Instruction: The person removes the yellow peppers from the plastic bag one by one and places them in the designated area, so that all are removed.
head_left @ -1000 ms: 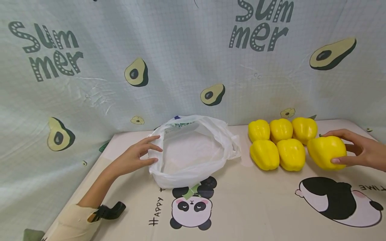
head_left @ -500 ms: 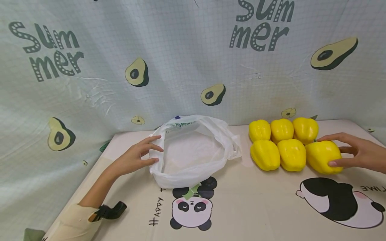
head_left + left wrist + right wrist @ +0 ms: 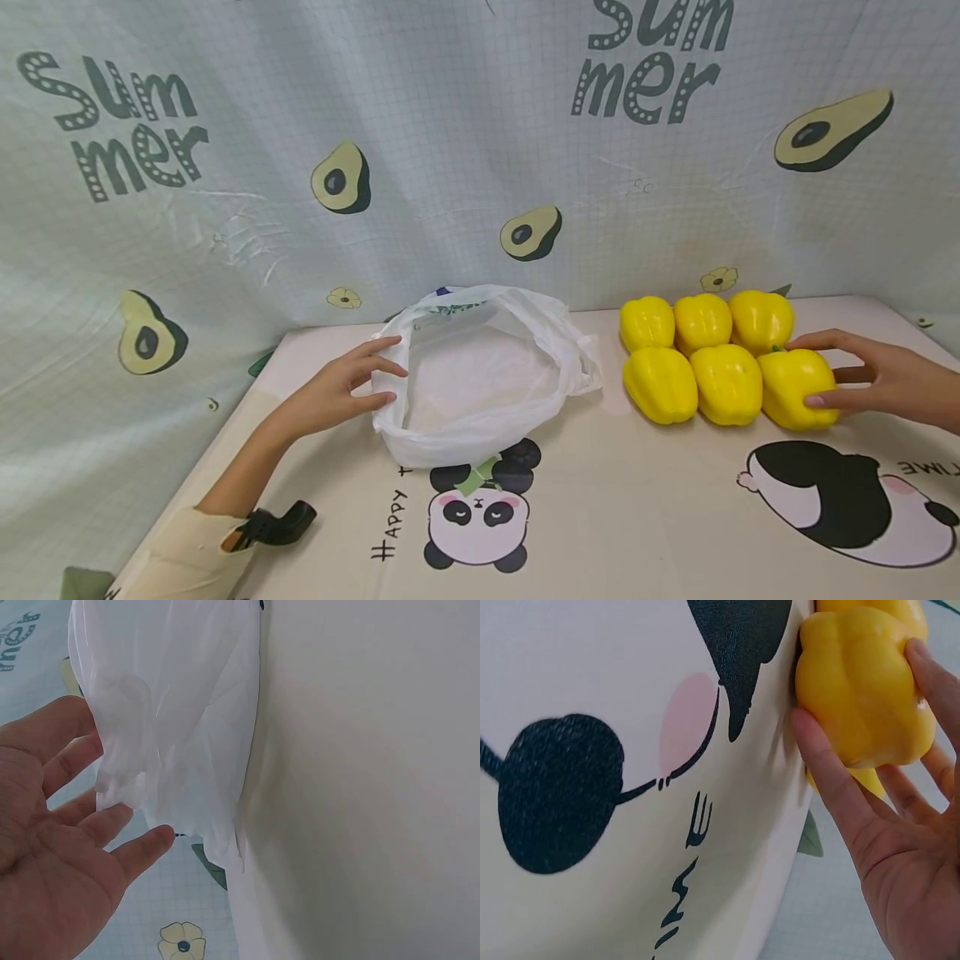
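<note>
My right hand (image 3: 885,379) holds a yellow bell pepper (image 3: 797,385) at the right end of the front row, its green stem showing at the top. In the right wrist view the thumb (image 3: 821,746) lies along one side of this pepper (image 3: 862,682) and the index fingertip touches the opposite side. Two more peppers (image 3: 726,383) lie left of it, and three stand in a row (image 3: 701,323) behind. My left hand (image 3: 352,387) rests spread fingers over the left rim of a white plastic bag (image 3: 457,446); its mouth gapes upward.
A light cloth with panda prints (image 3: 478,517) covers the table. Behind it hangs a curtain (image 3: 420,150) with avocado prints. Some black gear (image 3: 279,525) is strapped at the left wrist, by the sleeve (image 3: 195,554).
My right hand has moved the held pepper leftward and set it against the end of the front row. The left hand and the bag have kept their places.
</note>
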Action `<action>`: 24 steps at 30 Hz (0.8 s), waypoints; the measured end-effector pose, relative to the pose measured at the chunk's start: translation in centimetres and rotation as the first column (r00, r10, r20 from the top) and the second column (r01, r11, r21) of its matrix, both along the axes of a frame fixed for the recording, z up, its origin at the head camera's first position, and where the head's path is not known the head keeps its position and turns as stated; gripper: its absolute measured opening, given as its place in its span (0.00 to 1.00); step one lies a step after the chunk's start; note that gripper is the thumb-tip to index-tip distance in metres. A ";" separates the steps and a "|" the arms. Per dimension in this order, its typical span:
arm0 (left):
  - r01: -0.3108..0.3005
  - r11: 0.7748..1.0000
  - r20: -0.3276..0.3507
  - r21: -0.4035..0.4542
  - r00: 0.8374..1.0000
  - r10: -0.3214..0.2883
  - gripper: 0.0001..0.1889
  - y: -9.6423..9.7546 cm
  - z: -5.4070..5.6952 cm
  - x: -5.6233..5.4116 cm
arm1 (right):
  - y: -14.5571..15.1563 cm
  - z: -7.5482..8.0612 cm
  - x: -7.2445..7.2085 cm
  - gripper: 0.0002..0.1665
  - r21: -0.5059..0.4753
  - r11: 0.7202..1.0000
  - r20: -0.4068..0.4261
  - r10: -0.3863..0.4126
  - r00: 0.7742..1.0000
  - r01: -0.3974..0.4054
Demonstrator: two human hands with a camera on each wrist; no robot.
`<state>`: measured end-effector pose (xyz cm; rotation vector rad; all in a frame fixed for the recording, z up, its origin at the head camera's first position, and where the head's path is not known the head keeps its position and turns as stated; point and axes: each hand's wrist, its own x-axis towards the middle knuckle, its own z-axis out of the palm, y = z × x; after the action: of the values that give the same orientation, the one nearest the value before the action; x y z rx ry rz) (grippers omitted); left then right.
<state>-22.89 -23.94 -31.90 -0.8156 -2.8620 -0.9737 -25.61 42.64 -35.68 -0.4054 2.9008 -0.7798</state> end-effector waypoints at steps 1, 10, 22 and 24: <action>-0.001 1.000 -0.001 -0.001 1.000 0.001 0.13 0.0 0.0 0.0 | 0.0 0.0 0.0 0.47 0.001 1.000 0.001 0.002 1.000 -0.002; -0.004 1.000 0.001 0.001 1.000 0.004 0.13 0.0 -0.3 -0.1 | -0.8 -0.1 0.1 0.48 0.033 0.999 -0.004 -0.004 1.000 0.004; -0.008 1.000 0.003 -0.010 1.000 0.009 0.13 0.0 -0.2 -0.1 | -0.8 -0.1 0.0 0.49 0.073 0.997 -0.030 -0.019 0.999 0.021; -0.011 1.000 0.004 -0.012 1.000 0.011 0.13 0.1 -0.2 -0.1 | -0.8 -0.1 0.0 0.49 0.079 0.997 -0.027 -0.020 0.999 0.022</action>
<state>-23.00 -23.89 -32.08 -0.7994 -2.8755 -0.9589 -25.60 41.80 -35.76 -0.3807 2.9534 -0.6648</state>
